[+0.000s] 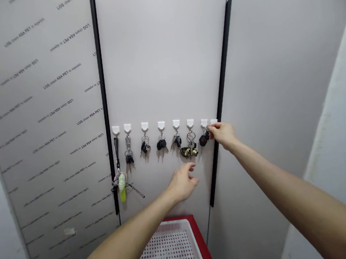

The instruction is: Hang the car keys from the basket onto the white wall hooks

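My right hand [223, 133] is up at the right end of a row of white hooks, with thumb and fingers pinched at the ring of a bunch of keys [203, 139] with dark heads. That bunch is at the second hook from the right [204, 123]; whether its ring rests on the hook is hard to see. The last hook [214, 121] is partly behind my fingers. Lower down, my left hand [183, 183] holds nothing, fingers apart, just below a bunch with a brass-coloured ornament [189, 152].
More key bunches [161, 144] hang along the row. At its left end dangle a black strap [117, 152] and a yellow-green charm [122, 185]. Black door handles [221, 81] flank the panel. Below is a white perforated basket [183, 224] on a red surface [201, 239].
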Demonstrator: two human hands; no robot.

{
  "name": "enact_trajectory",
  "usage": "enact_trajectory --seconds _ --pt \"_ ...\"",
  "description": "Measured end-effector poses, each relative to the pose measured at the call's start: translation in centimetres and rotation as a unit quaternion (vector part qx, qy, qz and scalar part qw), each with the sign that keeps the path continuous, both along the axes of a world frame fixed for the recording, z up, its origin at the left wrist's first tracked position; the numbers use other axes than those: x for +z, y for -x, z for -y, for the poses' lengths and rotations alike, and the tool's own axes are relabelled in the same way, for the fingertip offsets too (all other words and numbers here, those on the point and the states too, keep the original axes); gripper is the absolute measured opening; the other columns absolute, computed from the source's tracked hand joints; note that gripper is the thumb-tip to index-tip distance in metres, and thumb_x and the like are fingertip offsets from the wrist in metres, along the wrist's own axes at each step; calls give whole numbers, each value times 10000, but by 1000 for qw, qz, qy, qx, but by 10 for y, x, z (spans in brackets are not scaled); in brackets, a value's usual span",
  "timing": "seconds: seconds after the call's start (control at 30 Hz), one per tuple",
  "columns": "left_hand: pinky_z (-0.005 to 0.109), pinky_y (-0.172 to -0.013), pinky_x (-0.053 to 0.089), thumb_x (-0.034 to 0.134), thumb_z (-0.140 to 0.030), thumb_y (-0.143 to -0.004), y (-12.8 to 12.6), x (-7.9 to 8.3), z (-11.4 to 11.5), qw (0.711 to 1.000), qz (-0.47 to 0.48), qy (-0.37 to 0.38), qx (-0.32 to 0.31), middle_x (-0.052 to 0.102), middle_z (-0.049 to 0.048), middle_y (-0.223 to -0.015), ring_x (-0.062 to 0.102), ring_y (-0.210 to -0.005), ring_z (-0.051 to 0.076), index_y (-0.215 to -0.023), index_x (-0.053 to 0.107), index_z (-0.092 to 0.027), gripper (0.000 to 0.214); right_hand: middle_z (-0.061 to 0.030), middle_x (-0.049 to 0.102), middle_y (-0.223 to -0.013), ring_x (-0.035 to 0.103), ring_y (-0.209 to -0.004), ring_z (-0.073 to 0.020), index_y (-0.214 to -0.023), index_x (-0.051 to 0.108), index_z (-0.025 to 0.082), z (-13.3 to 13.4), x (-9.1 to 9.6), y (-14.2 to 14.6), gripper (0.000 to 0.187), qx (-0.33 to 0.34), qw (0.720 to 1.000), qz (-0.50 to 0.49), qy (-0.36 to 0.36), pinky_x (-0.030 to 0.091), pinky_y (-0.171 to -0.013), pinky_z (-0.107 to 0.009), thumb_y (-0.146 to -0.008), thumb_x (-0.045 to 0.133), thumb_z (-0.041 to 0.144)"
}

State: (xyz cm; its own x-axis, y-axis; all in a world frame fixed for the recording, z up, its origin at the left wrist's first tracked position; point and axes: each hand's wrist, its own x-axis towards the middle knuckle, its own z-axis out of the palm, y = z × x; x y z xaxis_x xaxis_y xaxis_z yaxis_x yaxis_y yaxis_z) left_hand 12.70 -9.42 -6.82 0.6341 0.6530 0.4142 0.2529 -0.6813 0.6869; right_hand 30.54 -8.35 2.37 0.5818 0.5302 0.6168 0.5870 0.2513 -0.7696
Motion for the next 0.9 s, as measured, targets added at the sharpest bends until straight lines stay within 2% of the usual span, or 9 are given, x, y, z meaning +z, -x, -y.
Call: enact_trajectory --seconds 0.17,0.27,0.33,0.4,0.47,0.53,0.63,0.77,0.9 --pt "202 -677 370 436 -183 -607 20 -28 -9 998 -22 50 9 491 32 -961 464 -714 86 -991 426 -163 384 4 503 -456 468 -411 -88 -654 559 129 -1 -11 -2 155 -17 999 19 40 396 -438 -228 -579 444 198" --pt "192 -642 369 459 -206 -589 41 -61 -9 991 -86 96 -20 523 24 -904 463 -705 92 -953 465 -153 368 -22 546 -595 489 -503 -101 -778 556 146 8 -28 2 246 -86 994 63 5 398 -500 -238 -587 422 224" --pt "186 -599 367 495 -218 -554 60 -90 -4 976 -164 136 -43 543 16 -862 470 -680 97 -936 483 -159 387 -31 550 -664 487 -553 -106 -816 544 152 16 -52 10 274 -105 990 93 -5 393 -536 -242 -595 409 242" --pt "181 -544 358 535 -219 -505 80 -119 3 947 -265 173 -55 562 6 -810 478 -631 101 -910 508 -174 408 -30 544 -664 478 -568 -108 -811 541 144 24 -87 24 274 -49 991 115 50 386 -552 -238 -607 394 253" --pt "180 -504 342 558 -240 -476 96 -141 8 918 -342 193 -54 575 -3 -765 480 -600 109 -861 543 -194 388 -21 535 -617 468 -548 -105 -777 544 132 31 -131 44 260 65 978 121 159 380 -540 -225 -619 379 255" --pt "180 -492 331 564 -284 -471 107 -155 11 907 -367 200 -47 581 -8 -750 481 -598 115 -829 563 -210 366 -10 524 -573 446 -497 -91 -726 548 129 37 -177 68 241 195 936 107 273 371 -499 -207 -627 358 239" --pt "178 -491 326 565 -319 -468 112 -160 10 910 -363 198 -34 584 -10 -748 476 -598 116 -828 568 -220 374 8 493 -536 418 -465 -69 -680 554 124 47 -233 104 225 338 863 97 362 344 -457 -173 -615 347 187" --pt "176 -493 332 460 -321 -568 113 -159 5 918 -351 181 -19 588 -6 -704 472 -592 112 -808 577 -208 290 42 416 -442 315 -403 -40 -626 588 139 57 -267 139 214 431 771 133 450 244 -376 -137 -569 384 167" --pt "203 -508 342 505 -254 -500 117 -161 5 909 -385 153 31 590 13 -706 480 -608 139 -772 588 -196 290 44 423 -429 290 -418 -39 -599 617 155 58 -275 155 230 413 767 166 462 215 -380 -137 -552 392 171"
